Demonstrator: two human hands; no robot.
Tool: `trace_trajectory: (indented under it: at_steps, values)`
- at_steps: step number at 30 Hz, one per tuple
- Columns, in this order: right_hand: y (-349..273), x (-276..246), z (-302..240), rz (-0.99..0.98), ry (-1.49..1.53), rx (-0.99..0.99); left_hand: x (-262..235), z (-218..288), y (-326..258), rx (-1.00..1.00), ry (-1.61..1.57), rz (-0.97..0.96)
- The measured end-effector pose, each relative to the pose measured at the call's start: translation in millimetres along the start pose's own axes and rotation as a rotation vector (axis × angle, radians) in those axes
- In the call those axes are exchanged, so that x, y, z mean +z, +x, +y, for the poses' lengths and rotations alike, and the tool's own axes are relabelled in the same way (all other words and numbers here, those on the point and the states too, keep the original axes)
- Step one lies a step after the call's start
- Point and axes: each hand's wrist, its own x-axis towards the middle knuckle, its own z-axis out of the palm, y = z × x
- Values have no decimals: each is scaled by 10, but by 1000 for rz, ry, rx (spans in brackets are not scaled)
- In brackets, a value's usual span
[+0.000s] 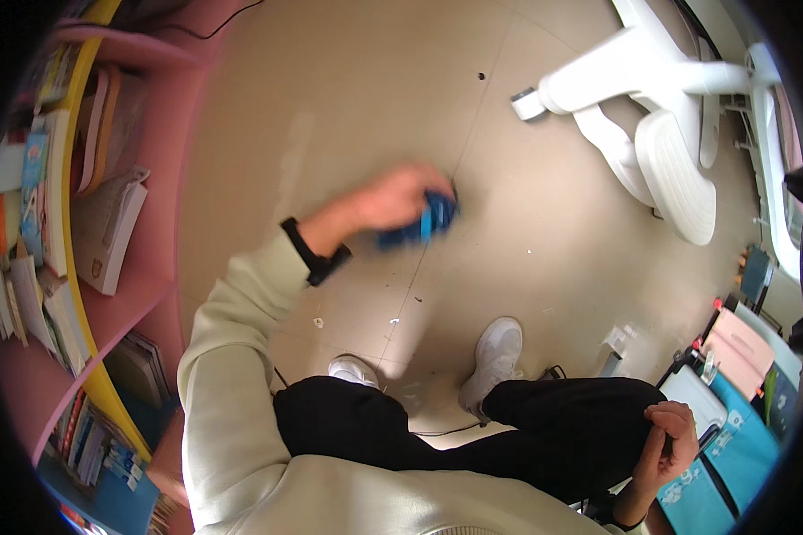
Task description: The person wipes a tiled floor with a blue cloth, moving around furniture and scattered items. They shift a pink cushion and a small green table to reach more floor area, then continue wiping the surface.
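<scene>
While the left hand (406,189) grips a dark-blue, soft-looking bundle with a lighter blue stripe (442,212) near the middle of the frame, I'd call the job underway, not finished. Left fingers are wrapped over the bundle's top; hand and bundle are both blurred, so can't tell if the bundle touches the tan tiled floor (348,80) or sits just above it. Probably a cloth, probably floor wiping; low confidence on both. Right hand (675,437), lower right of the frame, is at the black trouser leg (562,419), fingers loosely curled with a gap, nothing visible in them. Done, as far as shown: bundle is in hand and out over the floor. Pale streak (300,147) upper left of centre could be glare or a damp mark, can't tell. Left, if it's cleaning: round dark spot (482,77) at top centre, small dark curled bit (418,300) just below centre, pale irregular scrap (318,322) lower left of centre, all still on the tiles. Floor around the white plastic chair base (633,71), upper right, likely counts too. Share completed: can't judge.
</scene>
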Motion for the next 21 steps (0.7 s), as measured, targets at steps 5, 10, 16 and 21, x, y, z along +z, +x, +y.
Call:
trace_trajectory:
  at_steps: [5,10,16,21]
  values:
    - [-246,-153,87,35,-48,138,-1385,-550,716,-40,617,868]
    - [-429,-181,73,112,-34,137,-426,-430,1490,27,391,484]
    - [-387,-163,103,50,-36,80,640,296,291,91,-107,-434]
    - [-347,-159,205,33,-20,18,-660,-46,-1727,-179,494,657]
